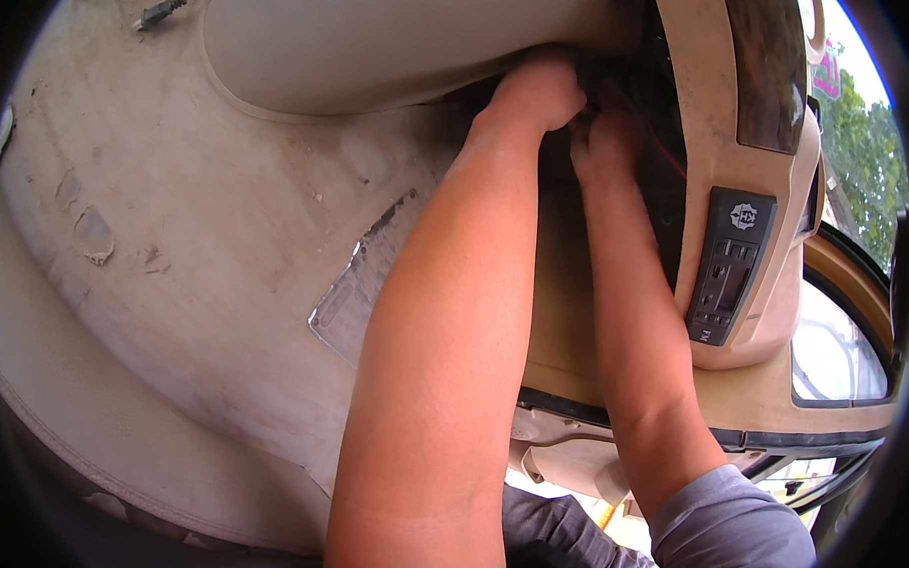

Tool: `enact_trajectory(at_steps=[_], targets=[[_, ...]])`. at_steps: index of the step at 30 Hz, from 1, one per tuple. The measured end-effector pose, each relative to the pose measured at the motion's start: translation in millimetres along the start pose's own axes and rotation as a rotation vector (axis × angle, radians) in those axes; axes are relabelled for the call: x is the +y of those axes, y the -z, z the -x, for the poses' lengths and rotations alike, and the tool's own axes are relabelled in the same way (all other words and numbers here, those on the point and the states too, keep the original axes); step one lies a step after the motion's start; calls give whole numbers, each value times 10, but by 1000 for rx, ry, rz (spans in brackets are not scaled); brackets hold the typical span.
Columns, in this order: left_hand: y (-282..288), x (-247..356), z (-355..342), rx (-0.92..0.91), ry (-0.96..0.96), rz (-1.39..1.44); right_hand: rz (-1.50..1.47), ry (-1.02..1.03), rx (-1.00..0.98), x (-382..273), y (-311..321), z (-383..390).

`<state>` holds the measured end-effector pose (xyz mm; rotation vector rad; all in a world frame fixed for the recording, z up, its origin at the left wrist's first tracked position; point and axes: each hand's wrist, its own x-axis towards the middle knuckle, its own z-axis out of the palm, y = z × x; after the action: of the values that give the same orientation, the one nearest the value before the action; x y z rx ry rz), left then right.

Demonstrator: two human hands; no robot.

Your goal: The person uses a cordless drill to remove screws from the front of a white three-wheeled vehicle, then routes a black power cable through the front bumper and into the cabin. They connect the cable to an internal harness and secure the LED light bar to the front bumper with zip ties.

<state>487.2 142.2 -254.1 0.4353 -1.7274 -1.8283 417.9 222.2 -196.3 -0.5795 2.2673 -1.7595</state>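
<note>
Two: left hand [547, 90], right hand [615, 141], at one o'clock, within dark recess [561, 193] beside beige console [717, 158]; fingers mostly hidden, hold cannot be told. Work seemingly under way; nothing visibly finished, remainder unclear.

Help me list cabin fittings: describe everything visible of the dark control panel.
The dark control panel is a narrow, plastic-looking rectangle: pale emblem near the top, small buttons below, pale lettering at the bottom. Mounted in a beige housing, it leans right at the top, beside the right forearm; contact is unclear.
</note>
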Motion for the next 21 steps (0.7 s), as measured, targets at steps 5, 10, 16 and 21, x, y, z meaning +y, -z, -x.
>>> enact_trajectory(at_steps=[5, 10, 16, 21], targets=[[12, -9, 5, -5, 13, -23, -130, -43, -33, -15, 19, -57], [78, -153, 46, -60, 50, -71, -228, -123, -18, 118, -50, 103], [219, -185, 52, -320, 149, -200, -138, -117, -19, 231, 32, 142], [451, -258, 56, -536, 344, -230, -103, -198, 51, 277, -154, 323]])
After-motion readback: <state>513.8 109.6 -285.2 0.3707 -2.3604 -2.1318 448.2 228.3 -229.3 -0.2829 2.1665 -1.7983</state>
